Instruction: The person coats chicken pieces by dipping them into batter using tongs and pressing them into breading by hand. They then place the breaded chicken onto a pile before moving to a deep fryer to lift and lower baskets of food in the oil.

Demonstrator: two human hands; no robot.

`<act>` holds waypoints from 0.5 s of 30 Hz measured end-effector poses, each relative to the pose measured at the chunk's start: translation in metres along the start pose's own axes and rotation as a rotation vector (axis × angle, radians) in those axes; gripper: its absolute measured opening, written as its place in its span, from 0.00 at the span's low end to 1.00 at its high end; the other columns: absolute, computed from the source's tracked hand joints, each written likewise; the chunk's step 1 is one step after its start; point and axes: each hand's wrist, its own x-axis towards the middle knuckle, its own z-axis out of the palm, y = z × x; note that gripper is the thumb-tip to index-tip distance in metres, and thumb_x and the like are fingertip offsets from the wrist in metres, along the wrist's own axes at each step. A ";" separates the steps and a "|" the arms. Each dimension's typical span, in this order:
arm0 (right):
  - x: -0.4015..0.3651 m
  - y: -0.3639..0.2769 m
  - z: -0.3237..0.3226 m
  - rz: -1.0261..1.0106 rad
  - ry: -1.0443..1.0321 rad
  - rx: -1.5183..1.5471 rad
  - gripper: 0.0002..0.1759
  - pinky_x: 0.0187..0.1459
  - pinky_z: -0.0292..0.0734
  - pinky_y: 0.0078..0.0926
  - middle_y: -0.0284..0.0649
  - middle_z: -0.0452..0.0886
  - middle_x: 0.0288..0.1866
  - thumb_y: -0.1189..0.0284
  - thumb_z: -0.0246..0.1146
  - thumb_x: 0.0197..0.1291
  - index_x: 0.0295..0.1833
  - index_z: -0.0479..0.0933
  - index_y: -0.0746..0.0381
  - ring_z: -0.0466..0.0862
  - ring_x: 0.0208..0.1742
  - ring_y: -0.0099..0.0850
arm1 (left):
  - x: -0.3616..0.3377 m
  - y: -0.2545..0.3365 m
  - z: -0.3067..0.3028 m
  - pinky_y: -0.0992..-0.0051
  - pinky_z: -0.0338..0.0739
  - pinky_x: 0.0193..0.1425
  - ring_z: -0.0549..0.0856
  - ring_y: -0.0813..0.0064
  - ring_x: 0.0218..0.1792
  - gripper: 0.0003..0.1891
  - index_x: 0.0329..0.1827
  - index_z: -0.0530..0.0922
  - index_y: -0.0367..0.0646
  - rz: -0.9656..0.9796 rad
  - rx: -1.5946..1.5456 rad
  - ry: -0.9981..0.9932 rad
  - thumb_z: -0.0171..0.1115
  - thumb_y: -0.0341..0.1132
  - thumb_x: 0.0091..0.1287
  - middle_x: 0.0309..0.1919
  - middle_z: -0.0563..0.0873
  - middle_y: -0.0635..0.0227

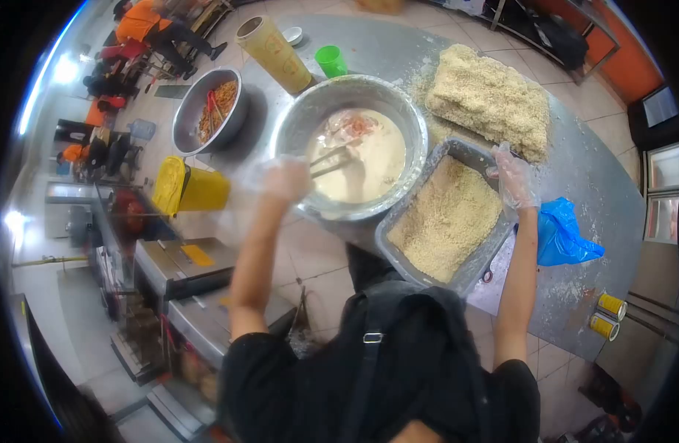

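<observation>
My left hand, in a clear plastic glove and blurred by motion, is closed around metal tongs. Their tips reach into pale batter in a large metal bowl. Something reddish lies partly sunk in that batter. My right hand, also gloved, grips the corner of a grey tub beside the bowl. Pale yellow breadcrumbs fill much of the tub.
A crumb-covered mound sits behind the tub. Around the table stand a green cup, a film roll, a second metal bowl, a blue bag and yellow cans. A yellow bin is left. Several people are beyond.
</observation>
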 end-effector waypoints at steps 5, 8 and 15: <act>0.006 0.016 0.003 -0.092 -0.001 -0.025 0.32 0.48 0.76 0.36 0.42 0.87 0.31 0.43 0.44 0.71 0.53 0.82 0.57 0.86 0.41 0.39 | 0.006 0.006 -0.003 0.56 0.82 0.42 0.88 0.52 0.39 0.13 0.38 0.85 0.44 0.026 0.033 0.169 0.61 0.40 0.56 0.34 0.88 0.54; 0.001 0.007 0.000 -0.085 -0.017 -0.058 0.32 0.48 0.76 0.36 0.41 0.86 0.29 0.43 0.45 0.70 0.54 0.81 0.57 0.86 0.40 0.38 | 0.005 0.004 -0.011 0.56 0.82 0.42 0.88 0.52 0.39 0.13 0.38 0.86 0.44 0.103 0.122 0.280 0.60 0.40 0.57 0.33 0.87 0.52; 0.010 0.022 0.001 -0.125 -0.017 -0.052 0.26 0.44 0.78 0.31 0.44 0.87 0.34 0.50 0.52 0.70 0.54 0.82 0.60 0.87 0.38 0.33 | 0.049 -0.013 -0.033 0.58 0.80 0.47 0.87 0.54 0.42 0.14 0.42 0.86 0.45 0.141 0.093 -0.164 0.58 0.42 0.62 0.34 0.87 0.51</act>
